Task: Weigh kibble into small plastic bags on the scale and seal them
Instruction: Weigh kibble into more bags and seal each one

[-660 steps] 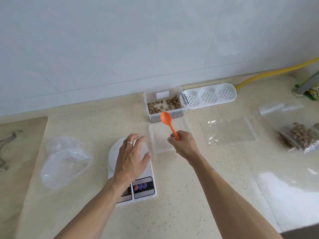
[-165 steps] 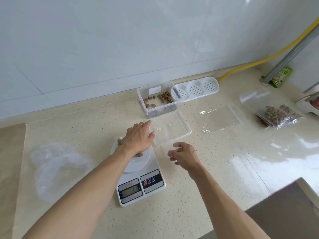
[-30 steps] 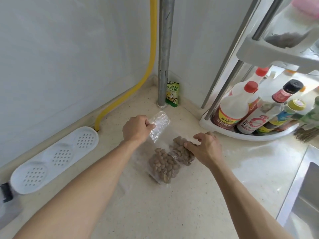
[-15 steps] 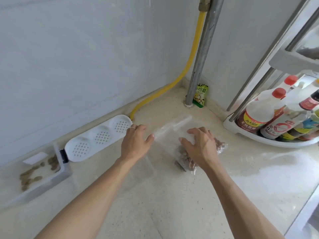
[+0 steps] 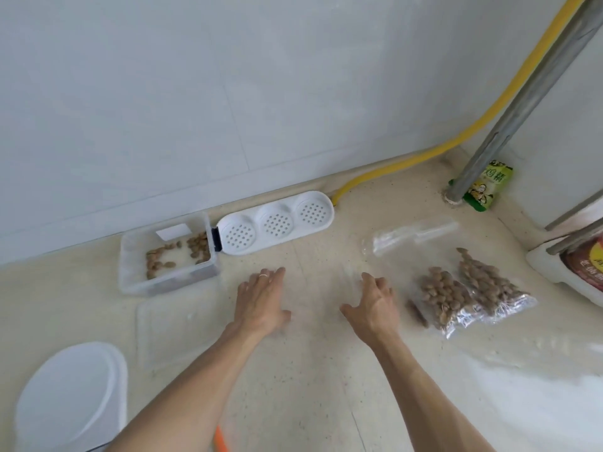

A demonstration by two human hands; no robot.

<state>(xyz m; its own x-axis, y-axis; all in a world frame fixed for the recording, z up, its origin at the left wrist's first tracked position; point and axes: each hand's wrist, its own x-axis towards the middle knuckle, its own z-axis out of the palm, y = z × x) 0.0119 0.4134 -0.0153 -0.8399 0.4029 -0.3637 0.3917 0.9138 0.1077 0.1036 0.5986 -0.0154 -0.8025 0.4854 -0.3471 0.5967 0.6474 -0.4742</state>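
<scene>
Clear tub (image 5: 130, 272): some kibble (image 5: 177, 256). Two bags (image 5: 473, 295): kibble-filled.

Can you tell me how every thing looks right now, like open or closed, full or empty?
kibble box: open, nearly empty, a little kibble left
box lid: off, flat on the counter
filled bags: two, full of kibble, lying side by side
scale: nothing on its plate
left hand: open, holding nothing
right hand: open, holding nothing
</scene>
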